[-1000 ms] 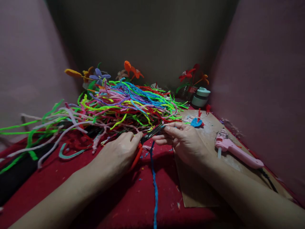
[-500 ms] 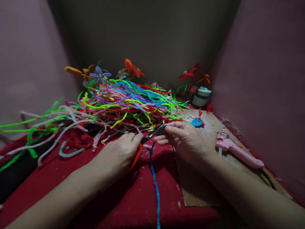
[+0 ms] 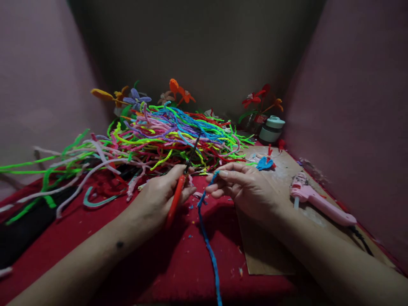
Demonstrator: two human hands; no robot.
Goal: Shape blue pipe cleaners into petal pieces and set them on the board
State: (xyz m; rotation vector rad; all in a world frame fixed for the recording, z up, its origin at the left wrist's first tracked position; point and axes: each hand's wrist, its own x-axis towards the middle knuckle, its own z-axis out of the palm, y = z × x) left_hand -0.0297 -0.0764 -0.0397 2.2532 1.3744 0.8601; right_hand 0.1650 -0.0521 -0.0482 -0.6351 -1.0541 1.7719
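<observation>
My left hand (image 3: 164, 191) grips a pair of scissors (image 3: 176, 199) with orange-red handles, their dark blades pointing up and away over the pile. Between the thumb and fingers of my right hand (image 3: 245, 185) is the upper end of a blue pipe cleaner (image 3: 207, 240). It hangs in a long strand toward me over the red cloth, with a small kink below the fingers. The scissors and the blue strand are apart. Just beyond my right hand lies a looped blue pipe cleaner piece (image 3: 265, 163) on the board.
A big heap of colourful pipe cleaners (image 3: 178, 131) spreads across the back and left. A pink glue gun (image 3: 321, 204) rests on a cardboard sheet (image 3: 264, 250) at right. Behind stand pipe cleaner flowers (image 3: 137, 100) and a pale green-lidded jar (image 3: 272, 127). Scraps dot the red cloth (image 3: 153, 272).
The scissors have come away from the blue pipe cleaner at my right fingers and turned upward. My left hand has shifted slightly left; the strand's top end now shows at my right fingertips.
</observation>
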